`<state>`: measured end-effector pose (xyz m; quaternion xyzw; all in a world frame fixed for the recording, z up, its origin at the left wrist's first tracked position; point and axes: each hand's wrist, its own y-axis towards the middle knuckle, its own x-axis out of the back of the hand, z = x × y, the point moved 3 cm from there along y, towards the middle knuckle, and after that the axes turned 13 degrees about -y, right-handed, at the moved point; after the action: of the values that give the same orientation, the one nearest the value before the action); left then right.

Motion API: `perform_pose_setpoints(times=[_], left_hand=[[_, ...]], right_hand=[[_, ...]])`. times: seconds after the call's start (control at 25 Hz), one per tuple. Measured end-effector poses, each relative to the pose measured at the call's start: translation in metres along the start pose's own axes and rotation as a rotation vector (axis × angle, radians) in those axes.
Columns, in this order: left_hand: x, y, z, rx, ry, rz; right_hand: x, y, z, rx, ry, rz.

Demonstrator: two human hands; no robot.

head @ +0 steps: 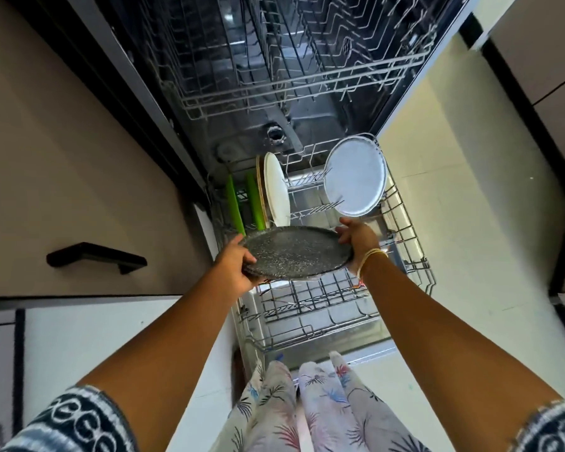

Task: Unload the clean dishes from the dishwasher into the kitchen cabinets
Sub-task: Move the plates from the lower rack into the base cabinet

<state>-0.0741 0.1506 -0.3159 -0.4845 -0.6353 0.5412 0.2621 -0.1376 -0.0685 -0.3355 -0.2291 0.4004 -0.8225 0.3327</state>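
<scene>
A dark speckled plate (296, 252) is held flat above the pulled-out lower rack (402, 220) of the open dishwasher. My left hand (234, 267) grips its left rim and my right hand (356, 238) grips its right rim. Standing in the rack behind it are a white plate (276, 189) with a tan plate edge beside it, two green plates (253, 202), and a pale blue round plate (356, 177) at the right.
The upper rack (291, 89) is pulled out above, with nothing visible in it. A beige cabinet door with a black handle (97, 257) is at the left. White floor tiles lie to the right. My legs stand at the open dishwasher door (320, 353).
</scene>
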Motion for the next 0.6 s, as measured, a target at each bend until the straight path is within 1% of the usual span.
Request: perform_pose_setpoints(times=[0.04, 0.08, 0.16, 0.2, 0.24, 0.32, 0.4, 0.52, 0.6], left_hand=[[0.007, 0.004, -0.004, -0.064, 0.063, -0.026], [0.015, 0.010, -0.006, -0.093, 0.112, -0.030], [0.034, 0.023, -0.008, -0.126, 0.169, -0.035], [0.044, 0.036, -0.010, -0.143, 0.194, -0.050], [0.053, 0.049, -0.013, -0.152, 0.236, -0.064], [0.067, 0.075, -0.019, -0.166, 0.329, -0.118], [0.073, 0.079, -0.027, -0.140, 0.380, -0.156], [0.075, 0.080, -0.029, -0.124, 0.382, -0.150], [0.083, 0.092, -0.028, -0.113, 0.339, -0.157]], right_hand=[[-0.005, 0.006, -0.001, 0.017, -0.119, 0.000], [-0.010, 0.009, 0.002, 0.062, -0.291, -0.021], [-0.026, 0.014, 0.011, 0.201, -0.739, -0.122], [-0.040, 0.014, 0.017, 0.300, -0.875, -0.159], [-0.056, 0.015, 0.023, 0.382, -0.948, -0.156], [-0.091, 0.027, 0.028, 0.477, -1.003, -0.114], [-0.122, 0.043, 0.028, 0.506, -0.993, -0.079], [-0.145, 0.062, 0.022, 0.462, -0.886, -0.105], [-0.151, 0.073, 0.015, 0.448, -0.876, -0.121]])
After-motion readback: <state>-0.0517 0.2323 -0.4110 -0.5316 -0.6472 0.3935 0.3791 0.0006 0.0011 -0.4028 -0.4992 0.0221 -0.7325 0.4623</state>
